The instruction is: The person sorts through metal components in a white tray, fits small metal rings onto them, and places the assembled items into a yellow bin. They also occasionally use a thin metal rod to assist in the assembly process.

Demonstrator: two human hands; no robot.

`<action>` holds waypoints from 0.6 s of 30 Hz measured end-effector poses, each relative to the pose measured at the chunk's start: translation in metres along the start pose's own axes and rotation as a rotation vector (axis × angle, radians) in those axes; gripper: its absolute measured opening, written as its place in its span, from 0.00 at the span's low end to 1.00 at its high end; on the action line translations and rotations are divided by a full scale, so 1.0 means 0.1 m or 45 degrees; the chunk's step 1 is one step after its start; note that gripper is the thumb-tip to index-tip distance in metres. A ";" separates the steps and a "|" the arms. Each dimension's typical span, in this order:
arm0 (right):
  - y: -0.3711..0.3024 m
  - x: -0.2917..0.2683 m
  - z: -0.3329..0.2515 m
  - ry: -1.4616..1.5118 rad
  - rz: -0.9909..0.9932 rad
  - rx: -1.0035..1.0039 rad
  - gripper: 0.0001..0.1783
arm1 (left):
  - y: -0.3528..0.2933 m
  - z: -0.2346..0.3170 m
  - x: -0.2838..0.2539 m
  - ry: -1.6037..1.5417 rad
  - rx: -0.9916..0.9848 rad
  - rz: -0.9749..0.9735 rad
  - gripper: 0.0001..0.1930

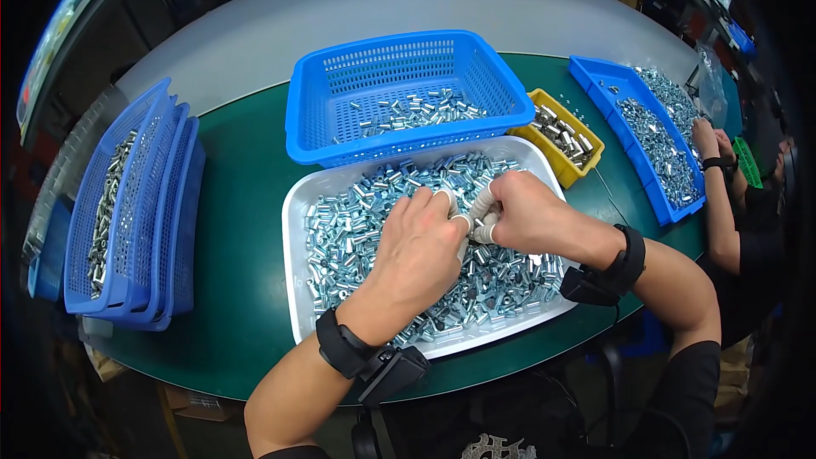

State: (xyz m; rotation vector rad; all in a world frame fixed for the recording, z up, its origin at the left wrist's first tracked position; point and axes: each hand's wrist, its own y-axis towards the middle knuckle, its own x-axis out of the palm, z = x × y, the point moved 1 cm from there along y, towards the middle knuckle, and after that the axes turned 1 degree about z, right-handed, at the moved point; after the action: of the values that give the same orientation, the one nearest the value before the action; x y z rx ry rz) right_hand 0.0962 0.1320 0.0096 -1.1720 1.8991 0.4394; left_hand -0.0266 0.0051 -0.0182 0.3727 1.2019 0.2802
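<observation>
A white tray [296,289] in front of me is heaped with small silvery metal sleeves [344,242]. Over its middle my left hand [422,236] and my right hand [534,219] meet at the fingertips, whitish finger covers on several fingers. Both hands are closed in a pinch; whatever lies between the fingertips is hidden by them. Directly behind, a blue perforated basket [387,58] overlaps the tray's far rim, with a scattering of similar metal parts [425,109] on its bottom.
To the left stand stacked blue baskets [161,229] with metal parts in the top one. At the right are a yellow bin [586,172] of larger cylinders and a long blue tray [633,149] of parts. Another person's hands [710,140] work beside it. The tabletop [234,204] is green.
</observation>
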 end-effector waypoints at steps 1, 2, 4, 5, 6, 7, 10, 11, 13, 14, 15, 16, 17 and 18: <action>-0.02 0.01 -0.01 -0.042 0.020 -0.033 0.09 | 0.00 0.01 0.00 0.016 0.008 0.010 0.07; -0.04 0.02 -0.01 -0.084 0.039 -0.065 0.09 | 0.00 0.02 0.00 0.016 0.006 0.010 0.07; -0.09 0.02 -0.04 -0.139 0.053 -0.099 0.09 | 0.00 0.04 -0.02 0.068 0.047 0.019 0.06; -0.11 0.02 -0.05 -0.194 0.069 -0.132 0.10 | -0.01 0.04 -0.02 0.094 0.067 0.022 0.06; -0.14 0.03 -0.05 -0.249 0.085 -0.164 0.10 | -0.01 0.04 -0.02 0.095 0.063 0.019 0.06; -0.17 0.05 -0.04 -0.245 0.082 -0.165 0.10 | -0.01 0.03 -0.01 0.097 0.073 0.010 0.06; -0.29 0.08 0.00 -0.345 0.180 -0.256 0.11 | 0.01 0.02 0.01 0.097 0.095 -0.008 0.06; -0.29 0.07 0.01 -0.344 0.178 -0.254 0.11 | 0.01 0.02 0.01 0.084 0.093 0.008 0.06; -0.28 0.06 0.03 -0.181 0.131 -0.108 0.10 | 0.01 0.01 0.01 0.061 0.087 0.039 0.06; -0.28 0.06 0.03 -0.100 0.111 -0.036 0.10 | 0.02 0.01 0.01 0.062 0.089 0.037 0.06; -0.30 0.07 0.04 -0.097 0.113 -0.035 0.10 | 0.02 0.01 0.02 0.064 0.088 0.039 0.06; -0.32 0.09 0.05 -0.106 0.168 -0.086 0.09 | 0.03 0.00 0.03 0.066 0.087 0.041 0.06; -0.35 0.11 0.07 -0.115 0.223 -0.136 0.09 | 0.03 0.00 0.04 0.069 0.085 0.042 0.06; -0.36 0.12 0.08 -0.123 0.279 -0.187 0.09 | 0.03 0.00 0.04 0.073 0.087 0.040 0.06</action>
State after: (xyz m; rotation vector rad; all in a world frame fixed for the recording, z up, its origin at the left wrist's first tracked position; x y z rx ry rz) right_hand 0.1287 0.1129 0.0000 -1.0194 1.9444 0.7525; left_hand -0.0257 0.0093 -0.0201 0.4456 1.2650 0.2789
